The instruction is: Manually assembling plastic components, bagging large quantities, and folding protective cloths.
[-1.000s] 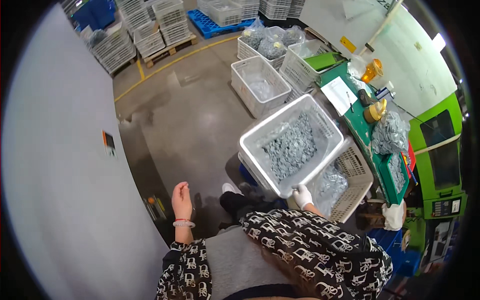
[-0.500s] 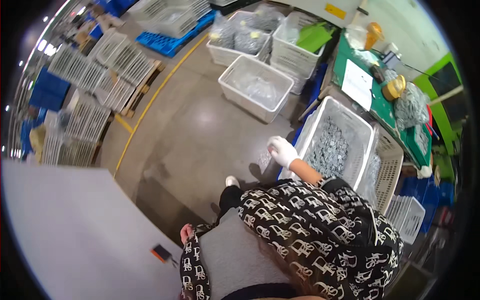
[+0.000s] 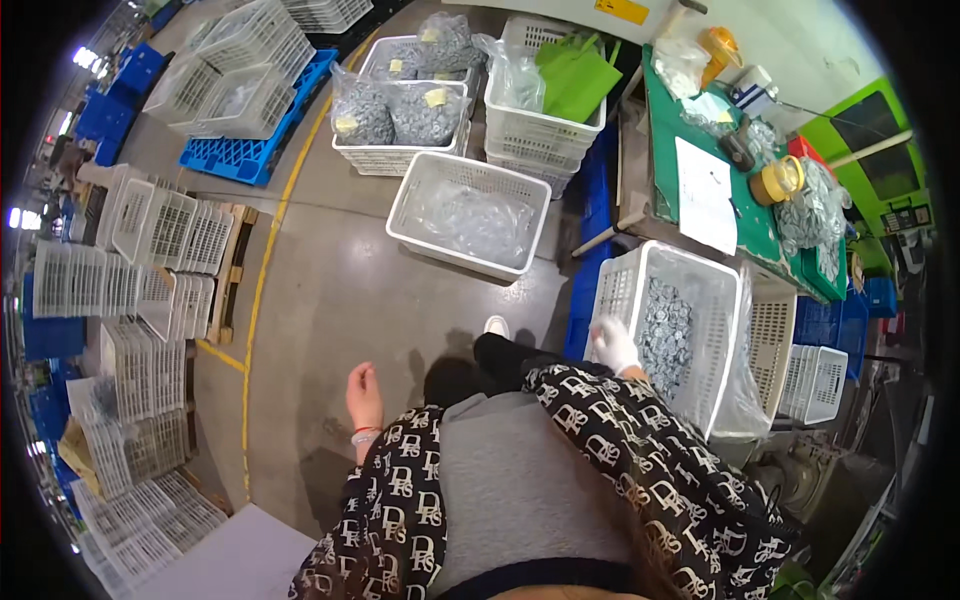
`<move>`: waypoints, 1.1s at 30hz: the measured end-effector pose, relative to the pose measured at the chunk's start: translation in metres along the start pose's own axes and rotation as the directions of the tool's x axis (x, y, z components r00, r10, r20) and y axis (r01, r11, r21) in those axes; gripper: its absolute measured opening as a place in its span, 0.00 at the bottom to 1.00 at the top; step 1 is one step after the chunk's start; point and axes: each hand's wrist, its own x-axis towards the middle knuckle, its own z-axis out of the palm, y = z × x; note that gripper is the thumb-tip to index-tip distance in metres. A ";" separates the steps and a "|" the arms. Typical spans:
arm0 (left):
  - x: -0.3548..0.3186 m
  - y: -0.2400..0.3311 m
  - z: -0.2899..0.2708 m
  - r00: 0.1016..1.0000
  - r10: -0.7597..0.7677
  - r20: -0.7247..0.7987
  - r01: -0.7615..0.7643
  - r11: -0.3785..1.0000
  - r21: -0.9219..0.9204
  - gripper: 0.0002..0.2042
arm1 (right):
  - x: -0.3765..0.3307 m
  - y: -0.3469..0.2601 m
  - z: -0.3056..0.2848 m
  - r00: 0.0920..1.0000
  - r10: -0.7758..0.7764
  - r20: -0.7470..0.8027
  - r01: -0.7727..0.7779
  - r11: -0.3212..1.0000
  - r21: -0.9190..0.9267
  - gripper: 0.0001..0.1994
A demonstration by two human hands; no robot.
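Observation:
My bare left hand [image 3: 365, 398] hangs over the floor, fingers loosely bent and nothing seen in it. A red string and a pale bracelet circle its wrist. My right hand [image 3: 614, 347] wears a white glove, its fingers loosely curled with no object showing. It is in front of the near left side of a white plastic crate [image 3: 617, 283]; whether it touches the rim I cannot tell. Lined with clear plastic, that crate holds many small grey metal parts [image 3: 667, 335].
Ahead stands a white crate [image 3: 397, 225] with clear film inside. Behind it are crates of bagged parts [image 3: 430, 112] and one with a green bag [image 3: 577, 78]. A green-topped table [image 3: 668, 95] is at right. Stacked crates [image 3: 165, 225] on pallets stand left, past a yellow floor line [image 3: 258, 300].
My view has turned and moved ahead, so the floor crates appear nearer. My left hand has come forward into fuller view. My right hand has drawn back beside the crate of metal parts.

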 end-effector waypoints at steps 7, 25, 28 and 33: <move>0.130 0.073 0.029 0.996 -0.025 0.082 0.011 0.985 0.169 0.10 | 0.201 -0.037 -0.030 0.990 -0.022 -0.142 0.024 1.000 0.011 0.07; 0.156 0.159 0.174 0.938 -0.317 -0.142 0.333 0.937 0.110 0.10 | 0.762 -0.028 0.059 0.903 0.404 -0.146 -0.406 0.914 0.018 0.31; 0.115 0.178 0.215 0.880 -0.476 -0.012 0.473 0.872 0.123 0.10 | 0.815 0.010 0.067 0.918 0.172 -0.357 -0.241 0.957 -0.160 0.27; 0.120 0.214 0.245 0.850 -0.514 -0.117 0.518 0.773 0.366 0.09 | 0.814 0.040 0.039 0.965 0.189 -0.184 -0.083 0.879 0.469 0.12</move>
